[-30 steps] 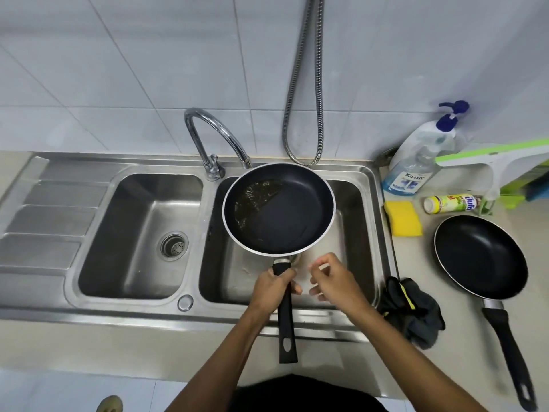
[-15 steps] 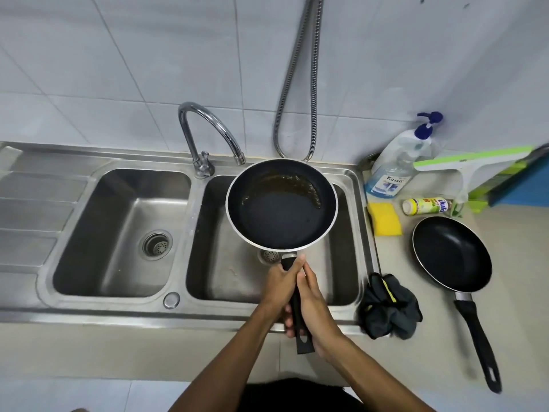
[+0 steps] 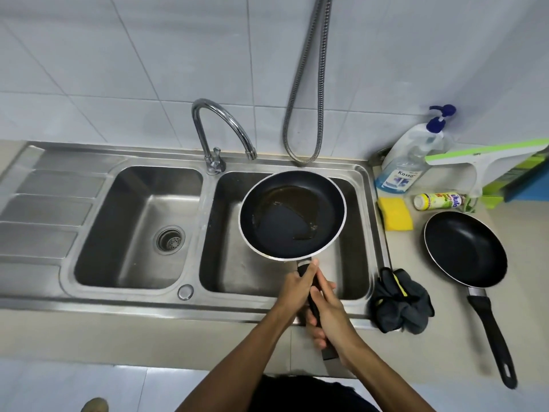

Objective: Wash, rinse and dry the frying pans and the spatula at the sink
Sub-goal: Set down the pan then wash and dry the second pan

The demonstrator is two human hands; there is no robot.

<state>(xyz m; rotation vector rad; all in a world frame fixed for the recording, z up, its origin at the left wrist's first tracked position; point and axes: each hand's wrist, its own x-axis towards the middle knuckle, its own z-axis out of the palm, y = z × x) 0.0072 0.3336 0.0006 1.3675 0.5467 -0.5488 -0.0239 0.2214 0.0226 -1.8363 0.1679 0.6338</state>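
A black frying pan point(image 3: 292, 215) with brown liquid pooled along its far inner side hangs over the right basin point(image 3: 225, 263) of the steel double sink. Both hands grip its black handle: my left hand point(image 3: 298, 285) near the pan, my right hand point(image 3: 328, 313) just behind it toward the handle's end. A second black frying pan point(image 3: 465, 248) lies on the counter to the right, handle pointing toward me. I see no spatula.
A curved faucet point(image 3: 221, 126) stands between the basins, spout toward the right one. A metal hose point(image 3: 309, 84) hangs on the tiled wall. On the right counter: yellow sponge point(image 3: 395, 214), soap pump bottle point(image 3: 407, 165), small cleaner bottle point(image 3: 438, 201), green-white squeegee point(image 3: 487, 156), dark cloth point(image 3: 401, 301).
My right hand, free a second ago, has closed on the handle behind my left hand. The brown liquid has run from the pan's left side to its far side.
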